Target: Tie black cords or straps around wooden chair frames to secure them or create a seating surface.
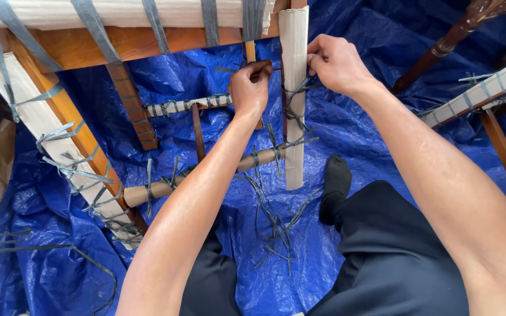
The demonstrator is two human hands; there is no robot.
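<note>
A wooden chair frame lies on its side on a blue tarp (358, 117). Its legs and rails are wrapped in pale cardboard and tied with grey plastic straps. My left hand (249, 88) is closed on a grey strap end just left of a cardboard-wrapped upright leg (294, 52). My right hand (336, 61) pinches the strap on the right side of that same leg. Knotted strap loops (293, 114) hang on the leg below both hands. A wrapped round rail (165, 188) crosses below my left forearm.
Cut grey strap pieces (273, 225) lie scattered on the tarp between my knees. A long wrapped rail (36, 120) runs at the left. Another wrapped chair frame (487, 88) stands at the right. My foot in a black sock (336, 181) rests near the leg's lower end.
</note>
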